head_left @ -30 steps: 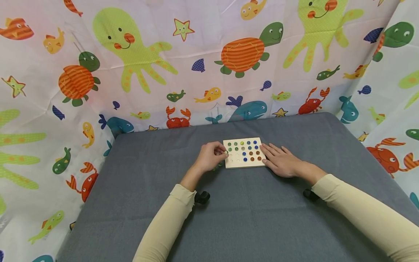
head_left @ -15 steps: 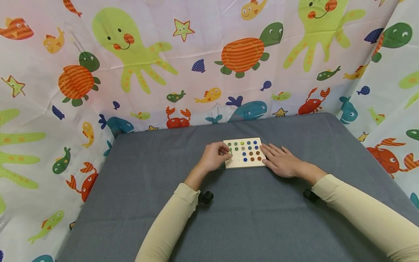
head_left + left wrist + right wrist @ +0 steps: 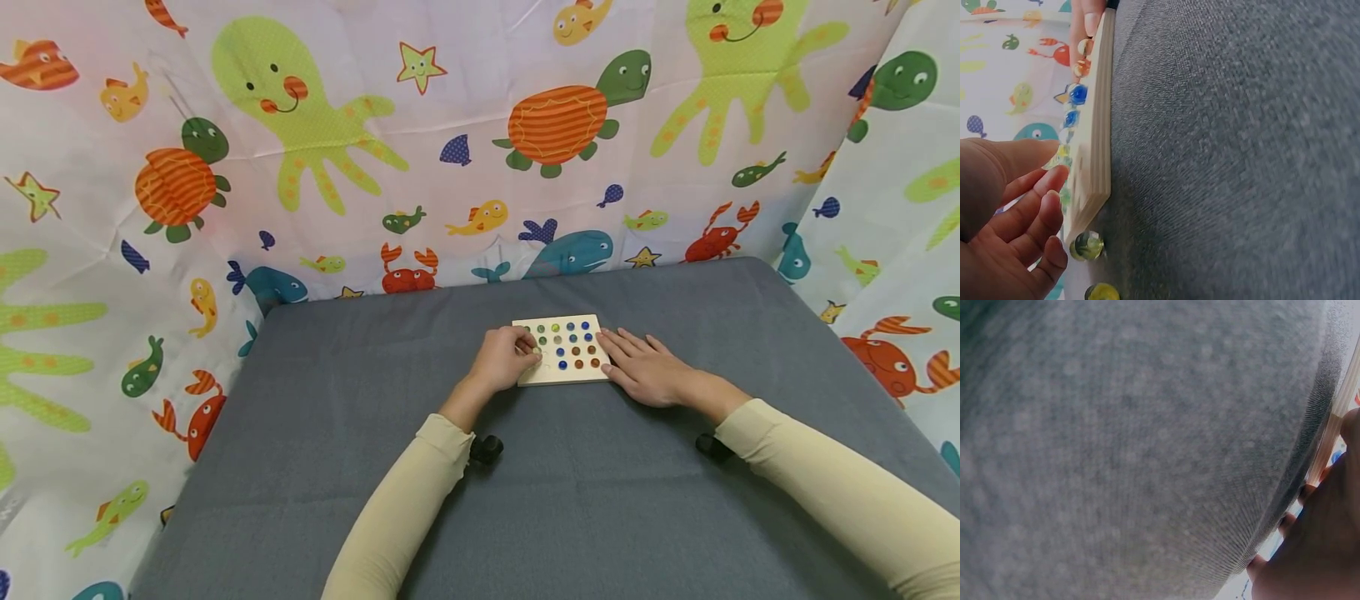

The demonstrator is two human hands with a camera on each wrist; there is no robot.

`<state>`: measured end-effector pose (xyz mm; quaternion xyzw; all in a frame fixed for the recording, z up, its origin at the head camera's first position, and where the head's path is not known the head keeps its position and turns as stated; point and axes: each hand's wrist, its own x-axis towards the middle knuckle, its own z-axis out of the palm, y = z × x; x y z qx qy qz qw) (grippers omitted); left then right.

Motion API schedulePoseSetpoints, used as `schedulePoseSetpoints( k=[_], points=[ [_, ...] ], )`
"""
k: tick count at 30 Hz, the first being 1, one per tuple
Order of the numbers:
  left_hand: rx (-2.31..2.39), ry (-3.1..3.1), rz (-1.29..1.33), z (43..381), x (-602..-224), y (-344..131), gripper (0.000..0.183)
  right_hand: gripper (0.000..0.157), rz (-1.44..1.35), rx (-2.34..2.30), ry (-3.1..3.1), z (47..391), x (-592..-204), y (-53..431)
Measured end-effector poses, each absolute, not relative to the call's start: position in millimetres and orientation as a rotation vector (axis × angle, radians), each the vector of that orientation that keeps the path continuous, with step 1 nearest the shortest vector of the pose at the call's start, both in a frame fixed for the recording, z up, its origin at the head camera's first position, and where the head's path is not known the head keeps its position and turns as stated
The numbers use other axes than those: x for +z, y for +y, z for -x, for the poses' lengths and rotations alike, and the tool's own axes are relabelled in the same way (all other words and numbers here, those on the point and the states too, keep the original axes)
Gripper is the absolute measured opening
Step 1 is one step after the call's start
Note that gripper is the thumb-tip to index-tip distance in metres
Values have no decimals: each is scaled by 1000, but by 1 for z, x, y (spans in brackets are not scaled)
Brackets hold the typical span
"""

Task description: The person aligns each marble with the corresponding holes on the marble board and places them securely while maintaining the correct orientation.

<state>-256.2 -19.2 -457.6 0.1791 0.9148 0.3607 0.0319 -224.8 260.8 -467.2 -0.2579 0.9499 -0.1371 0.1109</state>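
A pale wooden board (image 3: 577, 375) with rows of round hollows lies on the grey cloth, most hollows filled with glass marbles. Over its left part my left hand (image 3: 504, 360) pinches a small yellow-green marble (image 3: 1055, 161) between thumb and fingertips, partly covered by them. The other fingers of this hand are loosely bent. My right hand (image 3: 647, 368) lies flat with straight fingers, its fingertips touching the board's right edge. Blue marbles (image 3: 1077, 94) and orange-brown marbles (image 3: 577, 363) sit towards the right of the board, green marbles (image 3: 542, 329) at upper left.
Two loose marbles, one greenish (image 3: 1087, 245) and one yellow (image 3: 1103, 292), lie on the cloth past the board's left end. The grey table (image 3: 600, 517) meets a sea-animal curtain (image 3: 465, 83) behind and at both sides.
My left hand has moved right with the marble, from the board's left edge to over its left hollows. The right hand has stayed at the right edge.
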Motion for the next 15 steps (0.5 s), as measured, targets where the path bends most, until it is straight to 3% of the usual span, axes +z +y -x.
schedulePoseSetpoints(
  k=[15],
  points=[
    [992,2895,-483,257,-457,-8,9,65,785,-440,2795,228,-472,264]
  ],
)
